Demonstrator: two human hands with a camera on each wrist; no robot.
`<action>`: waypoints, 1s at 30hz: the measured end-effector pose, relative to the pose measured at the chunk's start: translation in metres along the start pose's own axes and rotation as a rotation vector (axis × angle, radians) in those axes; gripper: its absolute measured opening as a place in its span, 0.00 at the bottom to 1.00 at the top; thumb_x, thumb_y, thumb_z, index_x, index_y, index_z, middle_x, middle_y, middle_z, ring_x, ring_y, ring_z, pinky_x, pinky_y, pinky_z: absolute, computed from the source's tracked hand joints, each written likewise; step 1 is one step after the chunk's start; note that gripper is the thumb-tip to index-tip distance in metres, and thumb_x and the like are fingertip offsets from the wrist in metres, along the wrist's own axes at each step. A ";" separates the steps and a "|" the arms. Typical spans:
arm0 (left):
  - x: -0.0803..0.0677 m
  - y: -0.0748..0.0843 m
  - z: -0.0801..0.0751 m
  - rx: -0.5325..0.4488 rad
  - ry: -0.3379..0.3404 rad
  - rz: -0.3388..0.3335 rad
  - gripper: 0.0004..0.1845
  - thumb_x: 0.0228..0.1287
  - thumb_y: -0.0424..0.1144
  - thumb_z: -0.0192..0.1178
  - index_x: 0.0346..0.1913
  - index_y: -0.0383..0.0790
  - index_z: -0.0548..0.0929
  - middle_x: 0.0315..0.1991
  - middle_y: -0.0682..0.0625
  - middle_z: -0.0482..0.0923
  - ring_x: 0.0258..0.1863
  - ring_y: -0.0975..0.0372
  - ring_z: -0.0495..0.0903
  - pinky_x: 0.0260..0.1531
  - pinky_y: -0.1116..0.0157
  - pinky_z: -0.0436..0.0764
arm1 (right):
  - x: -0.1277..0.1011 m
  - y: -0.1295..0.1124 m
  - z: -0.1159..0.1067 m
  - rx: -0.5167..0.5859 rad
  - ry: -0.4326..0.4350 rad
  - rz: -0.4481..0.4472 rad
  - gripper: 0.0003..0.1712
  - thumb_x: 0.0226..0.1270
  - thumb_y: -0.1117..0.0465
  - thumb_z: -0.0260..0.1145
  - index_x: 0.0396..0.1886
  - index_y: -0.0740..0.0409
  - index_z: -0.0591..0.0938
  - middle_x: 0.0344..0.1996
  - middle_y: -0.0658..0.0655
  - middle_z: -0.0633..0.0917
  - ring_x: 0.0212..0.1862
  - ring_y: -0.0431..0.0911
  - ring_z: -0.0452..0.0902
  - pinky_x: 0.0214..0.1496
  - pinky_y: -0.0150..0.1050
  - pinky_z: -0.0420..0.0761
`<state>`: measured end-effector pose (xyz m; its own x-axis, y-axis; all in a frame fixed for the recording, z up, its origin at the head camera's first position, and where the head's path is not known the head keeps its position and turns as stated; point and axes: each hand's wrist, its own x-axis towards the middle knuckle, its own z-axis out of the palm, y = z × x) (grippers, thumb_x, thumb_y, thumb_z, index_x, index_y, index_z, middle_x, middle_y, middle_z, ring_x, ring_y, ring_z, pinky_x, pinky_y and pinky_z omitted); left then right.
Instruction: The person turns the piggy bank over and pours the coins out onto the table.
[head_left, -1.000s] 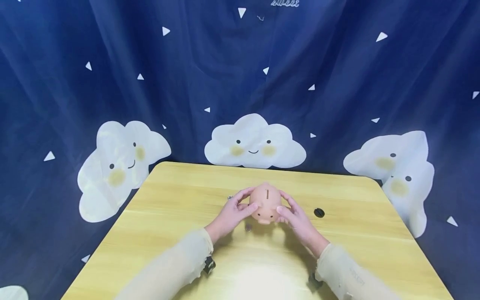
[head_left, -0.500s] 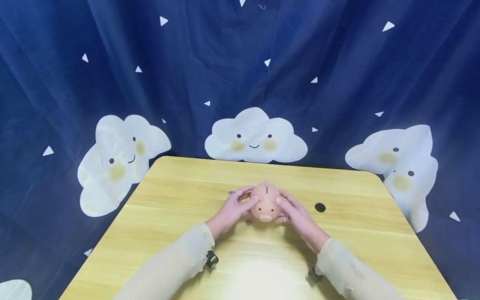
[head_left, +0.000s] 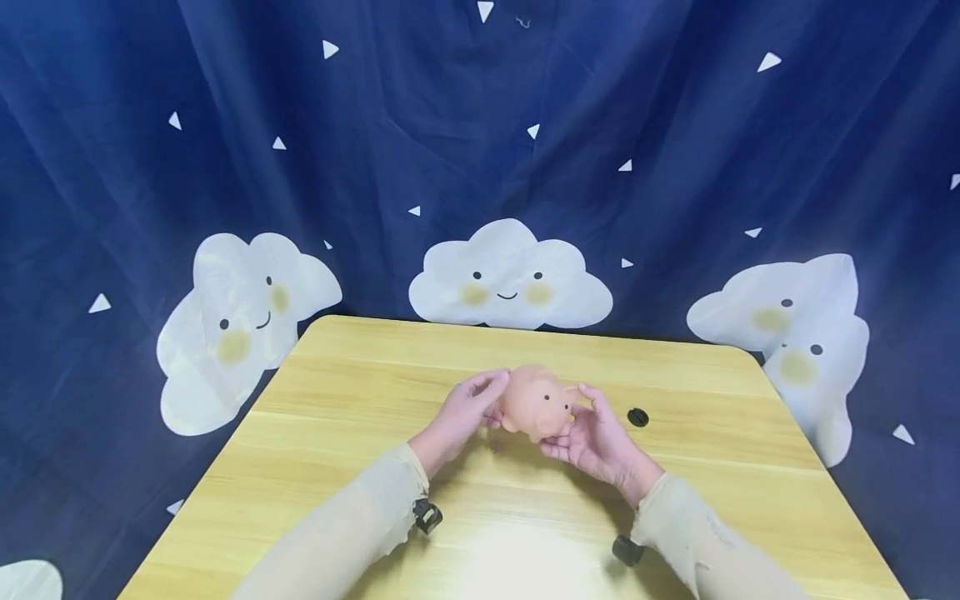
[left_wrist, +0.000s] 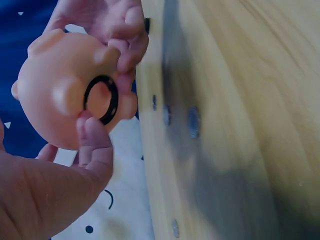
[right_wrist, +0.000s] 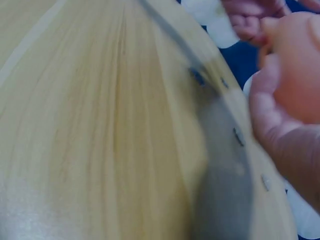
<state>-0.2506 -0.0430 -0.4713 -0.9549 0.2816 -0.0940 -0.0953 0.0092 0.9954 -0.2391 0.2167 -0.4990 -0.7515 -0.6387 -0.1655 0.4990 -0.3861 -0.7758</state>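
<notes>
Both hands hold a pink piggy bank just above the middle of the yellow wooden table. My left hand grips its left side with curled fingers. My right hand cups it from below and the right. The pig is tilted, snout toward me. In the left wrist view the piggy bank shows its underside with a black-ringed round hole, and the left hand's fingers touch beside the ring. The right wrist view shows the piggy bank blurred against the right hand.
A small black round plug lies on the table right of the hands. Several coins lie on the wood under the pig; coins also show in the right wrist view. A blue cloud-print curtain hangs behind.
The piggy bank has come up off the table and tipped over, so its top slot no longer shows. My right hand has slid underneath it.
</notes>
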 end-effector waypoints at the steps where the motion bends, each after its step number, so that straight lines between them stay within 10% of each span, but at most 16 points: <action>1: 0.000 0.002 0.000 -0.013 0.006 0.014 0.33 0.78 0.60 0.60 0.74 0.43 0.78 0.40 0.50 0.83 0.32 0.62 0.80 0.39 0.67 0.86 | 0.000 0.001 -0.002 0.022 -0.030 -0.029 0.39 0.84 0.31 0.31 0.74 0.53 0.63 0.59 0.63 0.85 0.59 0.54 0.86 0.66 0.44 0.86; 7: -0.002 0.013 0.003 -0.021 0.023 0.080 0.28 0.81 0.55 0.59 0.72 0.41 0.80 0.39 0.51 0.84 0.35 0.63 0.81 0.44 0.65 0.86 | 0.001 0.004 -0.002 0.005 -0.055 -0.175 0.38 0.85 0.35 0.28 0.71 0.53 0.70 0.57 0.58 0.85 0.56 0.51 0.86 0.65 0.43 0.86; 12: -0.002 0.009 0.001 0.064 -0.022 0.033 0.34 0.81 0.56 0.59 0.79 0.41 0.72 0.64 0.41 0.83 0.41 0.59 0.84 0.54 0.53 0.88 | 0.002 -0.002 0.014 -0.366 0.271 -0.240 0.29 0.86 0.44 0.44 0.74 0.55 0.67 0.48 0.54 0.88 0.46 0.45 0.86 0.56 0.40 0.87; 17: 0.001 -0.007 -0.004 0.028 -0.119 -0.034 0.40 0.82 0.55 0.58 0.85 0.40 0.60 0.78 0.35 0.70 0.47 0.56 0.87 0.64 0.47 0.86 | 0.002 -0.008 0.037 -0.737 0.548 -0.170 0.47 0.78 0.43 0.65 0.86 0.55 0.57 0.64 0.72 0.83 0.52 0.53 0.88 0.62 0.47 0.86; 30: 0.002 -0.023 -0.005 -0.143 -0.199 -0.051 0.36 0.85 0.51 0.54 0.86 0.43 0.57 0.75 0.34 0.73 0.58 0.53 0.87 0.73 0.43 0.78 | 0.003 -0.008 0.066 -1.205 0.666 -0.244 0.59 0.64 0.42 0.74 0.87 0.56 0.54 0.72 0.69 0.79 0.65 0.60 0.84 0.63 0.54 0.88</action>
<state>-0.2516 -0.0479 -0.4941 -0.8749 0.4679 -0.1246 -0.1943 -0.1036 0.9755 -0.2166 0.1742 -0.4535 -0.9955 -0.0756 0.0569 -0.0903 0.5796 -0.8099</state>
